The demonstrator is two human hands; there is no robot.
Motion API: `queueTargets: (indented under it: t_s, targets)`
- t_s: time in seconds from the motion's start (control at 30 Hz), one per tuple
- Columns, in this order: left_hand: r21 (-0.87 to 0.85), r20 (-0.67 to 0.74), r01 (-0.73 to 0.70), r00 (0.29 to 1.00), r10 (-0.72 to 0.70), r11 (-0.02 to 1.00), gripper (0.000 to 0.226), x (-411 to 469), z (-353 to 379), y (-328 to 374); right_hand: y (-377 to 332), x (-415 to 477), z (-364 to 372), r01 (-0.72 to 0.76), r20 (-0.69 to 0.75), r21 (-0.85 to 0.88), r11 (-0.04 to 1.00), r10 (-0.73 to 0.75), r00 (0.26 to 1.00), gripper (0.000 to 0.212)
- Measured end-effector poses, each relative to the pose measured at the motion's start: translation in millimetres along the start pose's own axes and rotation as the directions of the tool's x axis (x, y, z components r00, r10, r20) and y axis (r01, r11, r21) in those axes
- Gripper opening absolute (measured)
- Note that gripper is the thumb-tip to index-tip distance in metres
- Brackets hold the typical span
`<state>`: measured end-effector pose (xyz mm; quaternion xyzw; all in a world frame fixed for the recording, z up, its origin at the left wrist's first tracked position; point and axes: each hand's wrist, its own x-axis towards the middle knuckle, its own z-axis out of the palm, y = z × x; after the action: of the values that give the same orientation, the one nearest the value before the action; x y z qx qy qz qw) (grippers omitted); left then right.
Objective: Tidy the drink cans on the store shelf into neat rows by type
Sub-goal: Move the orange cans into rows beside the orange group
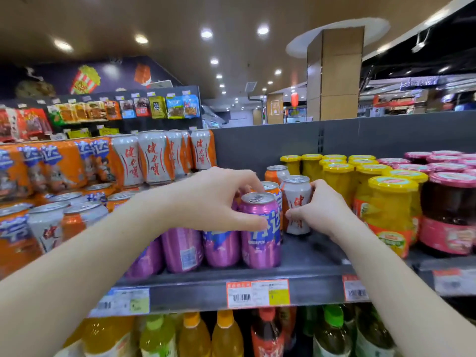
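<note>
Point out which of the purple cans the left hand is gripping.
The rightmost purple can, at the front of the shelf: the left hand wraps it from the left, thumb across its front. The other purple cans sit untouched to its left.

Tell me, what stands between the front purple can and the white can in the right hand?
In the head view, an orange can stands between the purple can and the white can, slightly behind them.

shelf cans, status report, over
Left hand gripping purple can at front row's right end. Right hand closed on white can. Orange cans mixed in behind; yellow-lidded jars crowd the right.
</note>
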<state>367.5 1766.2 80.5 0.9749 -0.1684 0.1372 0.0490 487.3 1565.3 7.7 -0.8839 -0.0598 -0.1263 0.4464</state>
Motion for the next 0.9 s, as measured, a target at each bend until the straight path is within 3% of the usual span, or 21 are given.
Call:
queueTargets:
  t_s: [0.07,0.27,0.47,0.63,0.9]
  targets:
    - [0.077,-0.027,0.014,1.0,-0.012,0.997,0.067,2.3,11.3,-2.2,2.0,-13.0,-6.1,0.008,0.014,0.018,1.0,-0.009,1.0,0.07]
    - [-0.023,-0.103,0.021,0.994,-0.024,1.0,0.066,-0.5,23.5,-4.0,10.9,-43.6,-21.2,0.063,0.038,0.092,0.994,-0.067,0.997,0.064]
    - [-0.079,-0.103,0.018,0.994,-0.026,0.997,0.063,4.2,27.4,-3.4,15.2,-56.9,-31.5,0.091,0.221,0.235,0.968,-0.144,0.965,0.068]
    - [-0.121,-0.095,0.02,0.995,-0.032,0.992,0.066,8.6,26.6,-3.0,12.8,-51.7,-19.7,0.148,0.153,0.222,0.964,-0.185,0.971,0.069]
    - [-0.017,-0.087,0.001,0.996,-0.002,1.0,0.066,20.1,30.3,6.2,8.0,-38.2,-9.0,0.183,0.097,0.142,0.973,-0.198,0.976,0.069]
